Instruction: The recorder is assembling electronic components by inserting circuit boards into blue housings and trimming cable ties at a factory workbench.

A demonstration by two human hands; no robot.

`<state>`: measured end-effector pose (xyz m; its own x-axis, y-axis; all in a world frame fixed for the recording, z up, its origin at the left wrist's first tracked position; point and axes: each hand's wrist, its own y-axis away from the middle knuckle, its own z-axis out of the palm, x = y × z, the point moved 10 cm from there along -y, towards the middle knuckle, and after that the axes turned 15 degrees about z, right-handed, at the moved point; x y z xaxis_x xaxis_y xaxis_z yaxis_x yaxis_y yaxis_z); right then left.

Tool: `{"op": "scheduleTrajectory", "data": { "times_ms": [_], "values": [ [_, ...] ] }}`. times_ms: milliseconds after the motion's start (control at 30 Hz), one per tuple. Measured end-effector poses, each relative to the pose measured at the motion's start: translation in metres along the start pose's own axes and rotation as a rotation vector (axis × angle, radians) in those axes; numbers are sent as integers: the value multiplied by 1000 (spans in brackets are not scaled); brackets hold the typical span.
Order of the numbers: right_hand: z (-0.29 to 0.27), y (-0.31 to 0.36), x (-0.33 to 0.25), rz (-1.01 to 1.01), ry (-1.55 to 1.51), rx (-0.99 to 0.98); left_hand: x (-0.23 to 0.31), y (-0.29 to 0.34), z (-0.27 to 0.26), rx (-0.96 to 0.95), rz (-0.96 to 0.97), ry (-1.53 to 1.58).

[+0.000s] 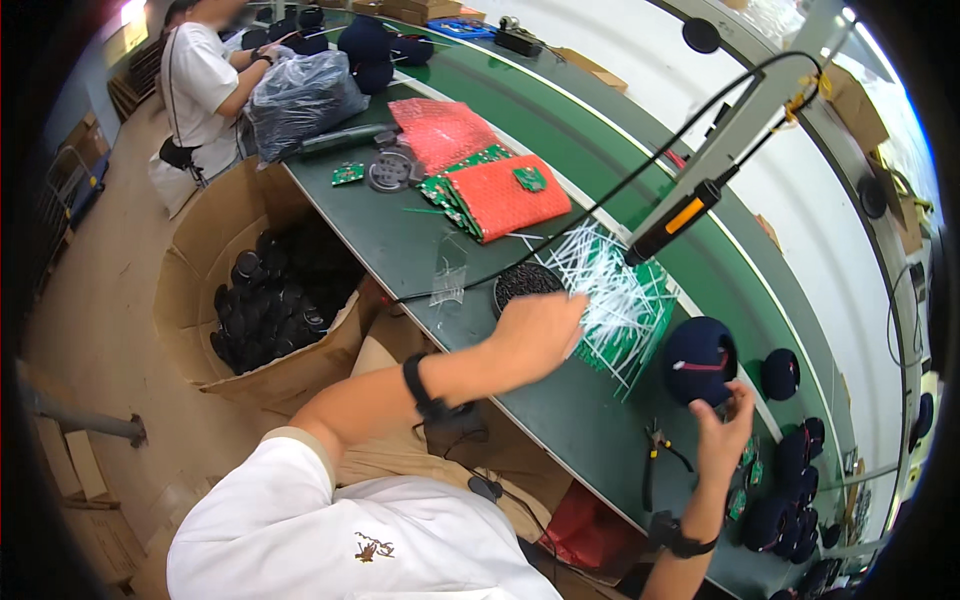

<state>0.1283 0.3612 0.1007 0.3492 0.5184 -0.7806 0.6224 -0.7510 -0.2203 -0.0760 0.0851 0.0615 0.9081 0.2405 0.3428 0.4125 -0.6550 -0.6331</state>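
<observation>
Navy ball [692,350], one, with a dark opening at its right side and a red line across its front. Head view: right of centre, at the green bench [600,425], just beside the strips.

Right hand [722,430], lower right: thumb and fingers grasping the ball by its lower edge; dark band at the wrist.

Left hand [535,335], centre: fingers drawn together at the near edge of the strips; whether anything is pinched in them I cannot tell. Black band at the wrist.

Strips [605,280], white, many, a loose heap, right of centre.

Dish [498,298], round, filled with small dark pieces, centre; partly hidden by the left hand.

Pliers [651,465], one pair, yellow and black, lower right, near the right hand.

Driver [680,222], black with an orange patch, slanting above the strips.

Red wrap [490,205], upper centre; a small green board [530,179] on top.

Carton [180,330], left, holding black parts [265,310].

Second ball [780,374], navy, far right.

Co-worker [205,95], upper left, beside a grey bag [305,95].
</observation>
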Motion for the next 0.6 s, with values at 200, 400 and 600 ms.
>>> {"op": "scheduleTrajectory", "data": {
  "times_ms": [200,400,600],
  "values": [
    [-11,-171,58,-46,352,238,19,69,-12,101,93,165],
    [9,-295,110,-20,580,346,20,77,-4,158,143,53],
    [24,-318,136,-27,711,264,17,78,-3,164,128,63]
  ]
}}
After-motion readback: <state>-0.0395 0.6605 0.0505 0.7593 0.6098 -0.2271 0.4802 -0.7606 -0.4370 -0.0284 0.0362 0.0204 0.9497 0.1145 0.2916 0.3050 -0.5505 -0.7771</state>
